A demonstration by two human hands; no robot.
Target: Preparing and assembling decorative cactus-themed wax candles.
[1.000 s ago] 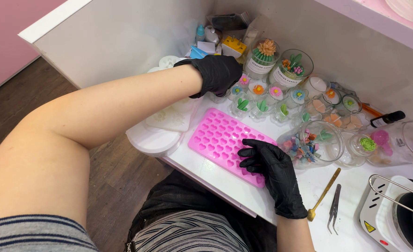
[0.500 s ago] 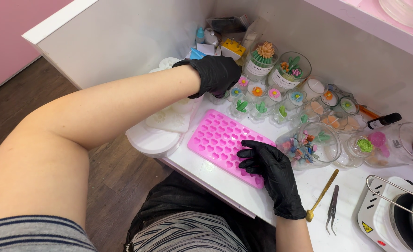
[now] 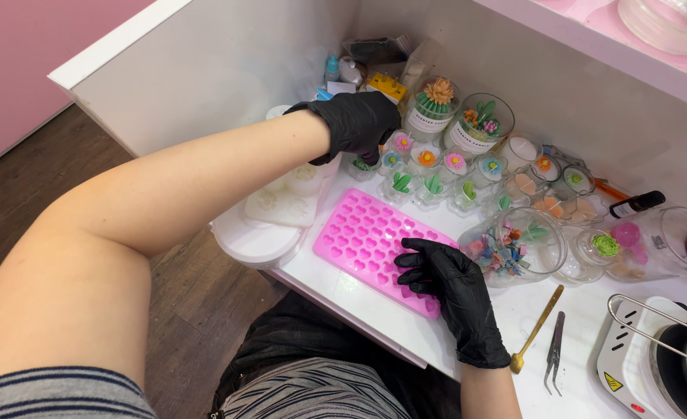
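Observation:
A pink silicone mould (image 3: 359, 229) with heart-shaped cavities lies on the white table. My right hand (image 3: 444, 283), in a black glove, rests flat on the mould's near right corner with its fingers spread. My left hand (image 3: 359, 122), also gloved in black, reaches across to the back left. Its fingers are curled down onto a small glass cup (image 3: 361, 165) with a green wax cactus in it. That cup stands at the left end of rows of small cups (image 3: 429, 167) topped with wax flowers and cacti.
Two larger decorated candle jars (image 3: 479, 124) stand behind the cups. A tipped glass jar of coloured wax pieces (image 3: 514, 244) lies right of the mould. A gold spoon (image 3: 537, 326), tweezers (image 3: 555, 349) and a hot plate (image 3: 631, 353) are at the right, white moulds (image 3: 281, 206) at the left.
My left hand has shifted slightly, so the small cactus cup under its fingers now shows. My right hand stays on the pink mould. The view has drifted a little.

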